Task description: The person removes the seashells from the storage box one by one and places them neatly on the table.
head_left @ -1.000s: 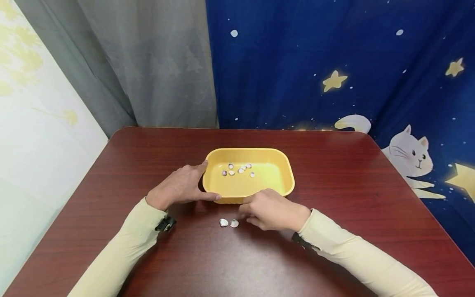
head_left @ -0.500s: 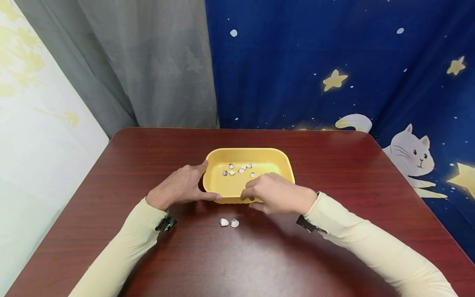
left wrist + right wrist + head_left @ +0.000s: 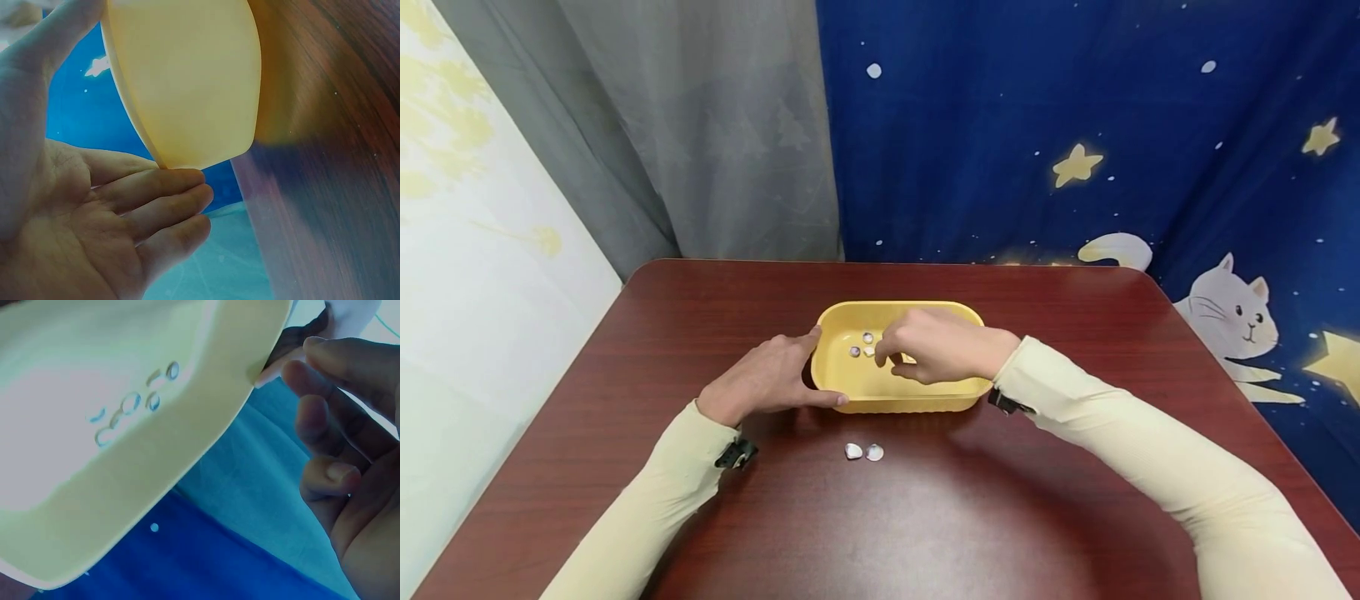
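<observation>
A yellow plastic tray stands on the table, with several small seashells inside it. My left hand rests against the tray's left end, thumb along the front rim and fingers extended on the outer side. Over the middle of the tray is my right hand, fingers loosely bent; it hides some of the shells. No shell shows between its fingers in the right wrist view. Two more whitish shells, a left shell and a right shell, lie side by side in front of the tray.
The dark red wooden table extends around the tray on all sides. Behind it hang a grey curtain and a blue curtain with stars. A pale patterned wall borders the left.
My right hand has gone from the table beside the two shells, up over the front rim, to above the tray's inside. The left hand, tray and two table shells stay put.
</observation>
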`<state>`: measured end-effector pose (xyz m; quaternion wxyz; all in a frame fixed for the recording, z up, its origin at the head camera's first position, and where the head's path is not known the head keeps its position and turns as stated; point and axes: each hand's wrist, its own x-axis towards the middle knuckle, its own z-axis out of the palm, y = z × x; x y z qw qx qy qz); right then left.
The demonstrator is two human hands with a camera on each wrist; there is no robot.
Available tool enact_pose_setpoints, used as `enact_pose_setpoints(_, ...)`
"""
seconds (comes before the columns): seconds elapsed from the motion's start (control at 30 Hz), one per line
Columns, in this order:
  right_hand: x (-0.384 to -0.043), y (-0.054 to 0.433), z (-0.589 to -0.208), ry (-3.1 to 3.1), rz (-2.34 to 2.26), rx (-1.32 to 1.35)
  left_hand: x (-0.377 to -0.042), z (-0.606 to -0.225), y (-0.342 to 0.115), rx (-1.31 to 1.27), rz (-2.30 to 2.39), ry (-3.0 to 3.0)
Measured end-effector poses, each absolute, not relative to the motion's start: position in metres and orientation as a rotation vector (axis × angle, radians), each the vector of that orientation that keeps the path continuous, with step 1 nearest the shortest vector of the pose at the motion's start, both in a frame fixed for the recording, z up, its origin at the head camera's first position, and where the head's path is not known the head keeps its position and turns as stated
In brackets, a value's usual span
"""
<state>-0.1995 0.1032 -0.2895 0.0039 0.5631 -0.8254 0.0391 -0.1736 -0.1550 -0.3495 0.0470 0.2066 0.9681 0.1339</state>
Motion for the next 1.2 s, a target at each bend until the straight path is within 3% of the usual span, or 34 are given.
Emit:
enact_pose_setpoints(0.63, -0.257, 0.067, -0.314, -2.714, -0.118, 1.604, -0.174, -0.347, -0.150, 0.613, 0.426, 2.950)
enact_pose_setpoints(1.2, -0.275, 0.043, -0.345, -2.881, -0.151, 1.601, -0.172, -0.348, -0.155, 0.620, 0.422, 2.947)
